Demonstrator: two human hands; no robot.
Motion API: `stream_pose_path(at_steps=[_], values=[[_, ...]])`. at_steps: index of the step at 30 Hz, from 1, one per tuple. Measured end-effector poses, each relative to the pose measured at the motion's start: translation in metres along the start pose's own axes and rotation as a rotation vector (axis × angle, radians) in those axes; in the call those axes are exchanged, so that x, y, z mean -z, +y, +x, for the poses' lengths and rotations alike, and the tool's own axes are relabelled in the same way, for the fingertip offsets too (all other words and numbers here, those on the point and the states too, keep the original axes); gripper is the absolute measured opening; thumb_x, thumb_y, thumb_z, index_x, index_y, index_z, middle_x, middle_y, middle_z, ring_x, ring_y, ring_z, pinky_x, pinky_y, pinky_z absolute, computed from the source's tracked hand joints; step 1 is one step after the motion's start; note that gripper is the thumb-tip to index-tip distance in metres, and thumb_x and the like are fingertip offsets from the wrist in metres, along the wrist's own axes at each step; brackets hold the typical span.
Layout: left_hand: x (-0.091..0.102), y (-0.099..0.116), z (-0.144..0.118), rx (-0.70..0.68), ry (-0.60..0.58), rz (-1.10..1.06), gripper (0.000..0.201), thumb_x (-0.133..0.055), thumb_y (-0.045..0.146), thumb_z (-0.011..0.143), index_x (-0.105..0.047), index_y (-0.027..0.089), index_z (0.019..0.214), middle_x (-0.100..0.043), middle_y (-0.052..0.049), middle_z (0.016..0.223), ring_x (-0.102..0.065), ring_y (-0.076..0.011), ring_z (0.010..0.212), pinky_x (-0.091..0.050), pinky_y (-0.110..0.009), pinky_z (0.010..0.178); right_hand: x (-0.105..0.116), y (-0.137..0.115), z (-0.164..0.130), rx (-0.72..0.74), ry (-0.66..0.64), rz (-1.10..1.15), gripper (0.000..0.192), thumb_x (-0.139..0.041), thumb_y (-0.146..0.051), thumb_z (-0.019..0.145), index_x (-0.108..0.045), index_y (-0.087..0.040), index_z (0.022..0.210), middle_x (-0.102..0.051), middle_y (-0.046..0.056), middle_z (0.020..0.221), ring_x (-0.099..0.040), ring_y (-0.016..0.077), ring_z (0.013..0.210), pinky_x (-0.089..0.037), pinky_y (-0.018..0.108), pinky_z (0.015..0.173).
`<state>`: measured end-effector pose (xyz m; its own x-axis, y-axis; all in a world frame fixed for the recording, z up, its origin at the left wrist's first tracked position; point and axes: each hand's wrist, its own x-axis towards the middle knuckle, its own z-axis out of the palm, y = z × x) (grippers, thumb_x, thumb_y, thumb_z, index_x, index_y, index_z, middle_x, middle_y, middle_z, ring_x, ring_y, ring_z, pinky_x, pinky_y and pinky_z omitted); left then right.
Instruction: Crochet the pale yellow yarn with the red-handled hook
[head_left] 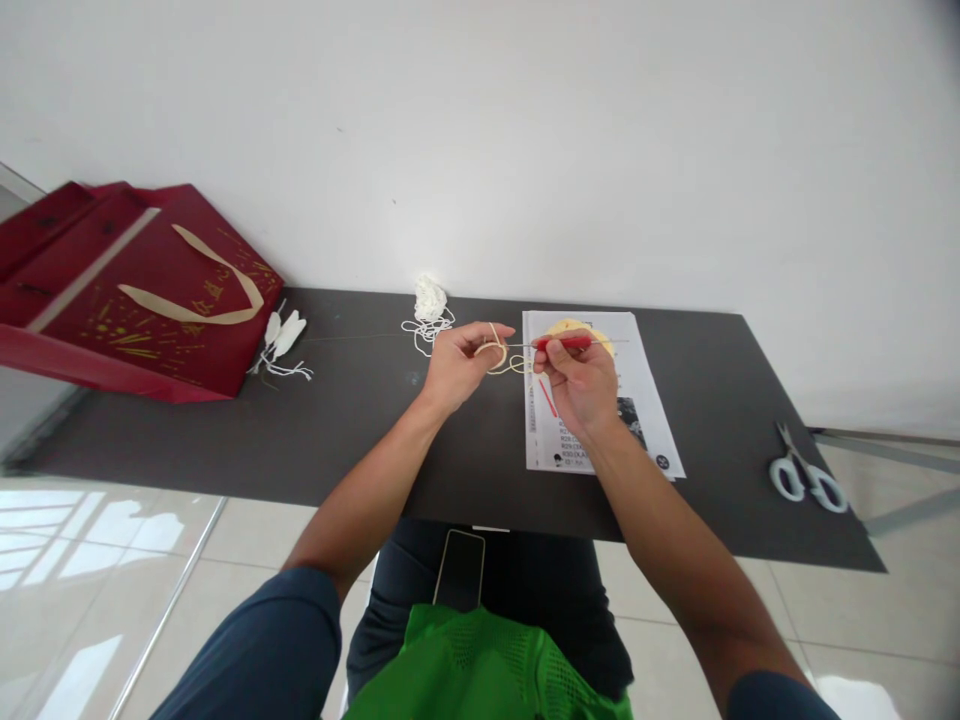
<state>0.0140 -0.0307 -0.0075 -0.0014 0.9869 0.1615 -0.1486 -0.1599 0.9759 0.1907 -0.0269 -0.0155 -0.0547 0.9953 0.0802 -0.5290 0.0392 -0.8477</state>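
Observation:
My right hand (pixel 581 388) is closed around the red handle of a crochet hook (pixel 574 342). The hook's thin metal shaft points left, its tip close to the fingers of my left hand (pixel 455 368). That hand is closed on pale yellow yarn (pixel 493 352), which loops over the fingers; whether any stitches are on it is too small to tell. A slack strand runs from there toward my right hand. Partly hidden behind the right hand, a pale yellow ball of yarn (pixel 570 326) rests on printed sheets (pixel 541 440). A small red strip (pixel 548 398) lies on the paper.
The dark table (pixel 360 440) stands against a white wall. White yarn (pixel 430 300) sits near its back edge. At left are a dark red gift bag (pixel 172 330) and small white pieces with loose ends (pixel 286 333). Scissors (pixel 804 475) lie far right; a phone (pixel 460 570) rests on my lap.

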Motion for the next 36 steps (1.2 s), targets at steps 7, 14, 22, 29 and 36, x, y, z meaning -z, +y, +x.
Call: stream_pose_path(at_steps=[7,14,22,29,36], values=[[0.001,-0.002,0.000,0.077,0.001,-0.131,0.026,-0.080,0.020,0.067,-0.081,0.019,0.093,-0.070,-0.001,0.078,-0.057,-0.0103,0.066,-0.042,-0.024,0.063,-0.003,-0.007,0.000,0.068,-0.032,-0.014,0.030,-0.087,-0.030,0.077,-0.059,-0.024,0.085,-0.076,-0.003,0.082,-0.065,0.0087,0.065,-0.055,0.023,0.059],[0.003,0.005,0.000,0.175,-0.049,-0.188,0.027,-0.077,0.013,0.063,-0.082,0.017,0.089,-0.070,-0.002,0.073,-0.056,-0.0097,0.063,-0.040,-0.024,0.061,-0.005,-0.007,-0.001,0.132,-0.066,-0.052,0.029,-0.087,-0.030,0.076,-0.060,-0.024,0.084,-0.075,-0.003,0.082,-0.064,0.0093,0.062,-0.053,0.025,0.059],[0.010,0.011,0.004,0.346,-0.171,-0.284,0.024,-0.073,0.011,0.056,-0.080,0.012,0.079,-0.063,-0.003,0.057,-0.047,-0.0088,0.049,-0.030,-0.025,0.051,-0.001,-0.005,-0.001,0.207,-0.161,-0.114,0.025,-0.086,-0.032,0.079,-0.062,-0.025,0.085,-0.077,-0.001,0.085,-0.064,0.0103,0.060,-0.052,0.029,0.061],[0.015,0.009,0.007,0.417,-0.290,-0.321,0.025,-0.069,0.011,0.055,-0.079,0.010,0.078,-0.060,-0.004,0.052,-0.046,-0.0112,0.047,-0.030,-0.027,0.050,-0.001,-0.007,-0.002,0.195,-0.175,-0.138,0.030,-0.087,-0.037,0.076,-0.061,-0.025,0.084,-0.077,-0.002,0.083,-0.064,0.0108,0.057,-0.052,0.030,0.059],[0.015,0.012,0.007,0.442,-0.311,-0.338,0.023,-0.068,0.013,0.054,-0.078,0.008,0.075,-0.057,-0.005,0.050,-0.043,-0.0105,0.044,-0.026,-0.027,0.048,-0.002,-0.007,-0.003,0.189,-0.189,-0.136,0.027,-0.086,-0.035,0.079,-0.062,-0.025,0.085,-0.077,-0.002,0.082,-0.063,0.0100,0.055,-0.051,0.028,0.055]])
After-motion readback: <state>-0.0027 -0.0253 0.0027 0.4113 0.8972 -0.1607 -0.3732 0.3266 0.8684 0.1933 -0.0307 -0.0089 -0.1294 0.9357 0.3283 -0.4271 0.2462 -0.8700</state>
